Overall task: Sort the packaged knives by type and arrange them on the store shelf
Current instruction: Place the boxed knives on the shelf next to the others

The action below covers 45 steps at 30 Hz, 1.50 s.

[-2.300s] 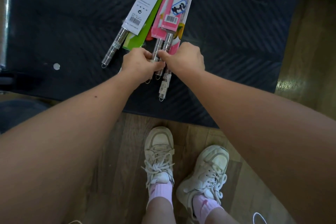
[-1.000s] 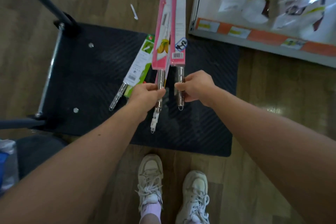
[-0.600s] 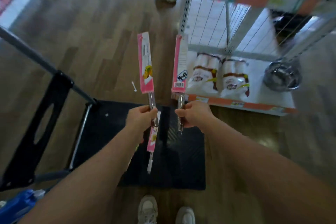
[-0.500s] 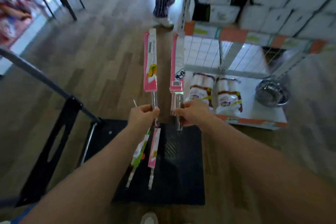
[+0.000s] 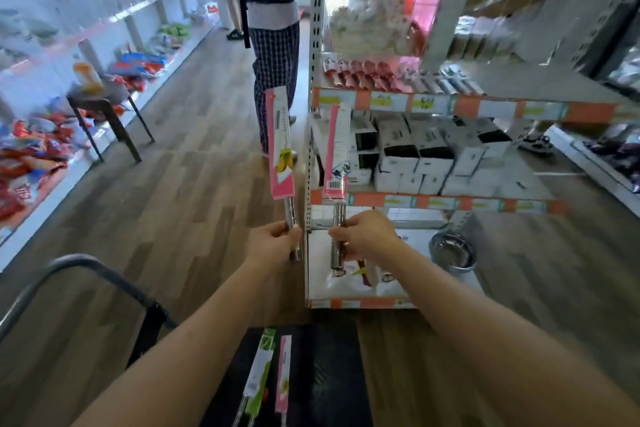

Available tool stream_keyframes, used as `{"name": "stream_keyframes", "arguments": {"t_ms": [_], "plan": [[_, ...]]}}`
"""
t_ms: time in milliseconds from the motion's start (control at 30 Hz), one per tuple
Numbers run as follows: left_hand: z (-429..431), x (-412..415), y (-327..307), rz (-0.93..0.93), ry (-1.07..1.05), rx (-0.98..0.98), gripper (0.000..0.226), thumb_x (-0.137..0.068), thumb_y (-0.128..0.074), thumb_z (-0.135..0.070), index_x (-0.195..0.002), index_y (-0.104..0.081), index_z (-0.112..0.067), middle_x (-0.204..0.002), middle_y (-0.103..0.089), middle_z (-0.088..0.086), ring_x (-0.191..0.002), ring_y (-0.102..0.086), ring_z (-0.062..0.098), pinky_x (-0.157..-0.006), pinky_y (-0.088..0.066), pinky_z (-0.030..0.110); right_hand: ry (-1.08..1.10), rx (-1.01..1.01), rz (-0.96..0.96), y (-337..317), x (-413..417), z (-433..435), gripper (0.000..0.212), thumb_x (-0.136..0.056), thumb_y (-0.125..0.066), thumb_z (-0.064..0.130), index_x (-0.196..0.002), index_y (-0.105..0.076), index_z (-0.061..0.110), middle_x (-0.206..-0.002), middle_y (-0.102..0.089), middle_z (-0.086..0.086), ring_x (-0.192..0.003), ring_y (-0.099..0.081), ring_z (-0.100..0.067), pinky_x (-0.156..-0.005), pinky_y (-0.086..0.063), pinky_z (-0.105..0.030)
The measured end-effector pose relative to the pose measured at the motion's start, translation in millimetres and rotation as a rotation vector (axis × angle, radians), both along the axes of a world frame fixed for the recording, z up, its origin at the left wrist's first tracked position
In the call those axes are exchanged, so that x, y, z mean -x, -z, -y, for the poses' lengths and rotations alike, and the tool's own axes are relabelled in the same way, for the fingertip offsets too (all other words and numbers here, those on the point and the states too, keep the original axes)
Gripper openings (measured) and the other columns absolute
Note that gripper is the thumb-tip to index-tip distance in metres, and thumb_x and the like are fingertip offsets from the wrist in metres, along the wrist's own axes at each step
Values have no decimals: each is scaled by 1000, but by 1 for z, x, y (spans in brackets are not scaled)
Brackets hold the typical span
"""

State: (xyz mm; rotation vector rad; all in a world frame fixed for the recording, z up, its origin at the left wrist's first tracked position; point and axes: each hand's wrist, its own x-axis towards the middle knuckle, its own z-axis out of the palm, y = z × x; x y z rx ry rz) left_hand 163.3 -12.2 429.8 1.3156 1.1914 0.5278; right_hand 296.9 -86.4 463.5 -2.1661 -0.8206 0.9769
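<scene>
Upright, knife (image 5: 280,149) in left hand (image 5: 273,241); second knife (image 5: 337,152) in right hand (image 5: 367,234), before shelf (image 5: 429,103)

No text is legible. The right pink knife package (image 5: 337,149) carries a barcode (image 5: 334,185) at its 6 o'clock end; the digits are unreadable. Print on the left pink knife package (image 5: 280,142) and the shelf-edge price labels (image 5: 388,101) is blurred.
</scene>
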Motion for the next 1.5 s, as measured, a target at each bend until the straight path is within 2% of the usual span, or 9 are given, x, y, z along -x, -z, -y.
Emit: {"name": "stream_keyframes", "arguments": {"t_ms": [167, 267, 367, 600, 800, 933, 1200, 1400, 1500], "plan": [[16, -26, -39, 16, 57, -80, 14, -88, -64, -15, -97, -68, -5, -70, -60, 2, -59, -55, 13, -63, -53, 30, 125, -18, 8, -44, -20, 29, 24, -86, -66, 22, -102, -64, 3, -82, -67, -6, -73, -67, -15, -75, -58, -29], [20, -52, -57, 31, 105, -78, 19, -86, -67, -15, -99, -67, -1, -76, -64, 6, -70, -60, 21, -85, -55, 41, 188, -29, 41, -65, -37, 45, 23, -84, -68, 24, -99, -64, 7, -96, -70, -11, -91, -70, -22, -87, -56, -38], [28, -81, -72, 45, 183, -51, 20, -89, -63, -11, -103, -64, 1, -88, -64, 14, -71, -59, 20, -81, -55, 38, 221, -26, 54, -80, -55, 63, 23, -85, -67, 23, -99, -62, 5, -104, -69, -14, -99, -69, -24, -89, -55, -39], [48, -161, -101, 91, 230, -48, 23, -90, -61, -13, -107, -63, 1, -75, -57, 4, -71, -58, 16, -70, -52, 27, 288, -47, 69, -97, -130, 88, 15, -86, -66, 22, -84, -58, 10, -90, -68, -10, -84, -70, -20, -83, -57, -32], [57, -246, -120, 80, 200, -72, 8, -90, -61, -15, -93, -61, -7, -84, -58, 7, -76, -57, 16, -70, -51, 25, 273, -70, 103, -112, -220, 88, 28, -84, -69, 21, -101, -62, 0, -93, -71, -12, -84, -72, -20, -80, -59, -33], [61, -302, -126, 107, 138, -24, 18, -88, -63, -10, -105, -59, -4, -77, -55, 6, -66, -53, 12, -63, -48, 21, 226, -79, 133, -124, -276, 86, 27, -83, -70, 22, -99, -65, 1, -89, -71, -11, -78, -71, -20, -75, -60, -31], [69, -376, -128, 20, 135, 9, 12, -91, -61, -16, -94, -54, -7, -71, -51, 4, -61, -52, 11, -50, -43, 17, 230, -73, 85, -127, -348, 90, 26, -85, -68, 15, -104, -64, -3, -68, -63, -6, -38, -60, -5, -42, -53, -16], [58, -405, -127, 20, 176, 9, 34, -86, -68, -18, -110, -58, 4, -87, -61, 12, -79, -61, 22, -81, -57, 36, 271, -46, 50, -123, -373, 88, 25, -85, -68, 17, -101, -62, -1, -70, -65, -6, -49, -63, -9, -50, -56, -19], [52, -411, -129, 18, 214, 3, 22, -88, -65, -16, -102, -55, -2, -79, -59, 8, -65, -57, 16, -55, -52, 23, 284, -58, 34, -121, -375, 87, 26, -86, -67, 17, -104, -62, -1, -72, -65, -6, -56, -64, -11, -55, -57, -20]]}}
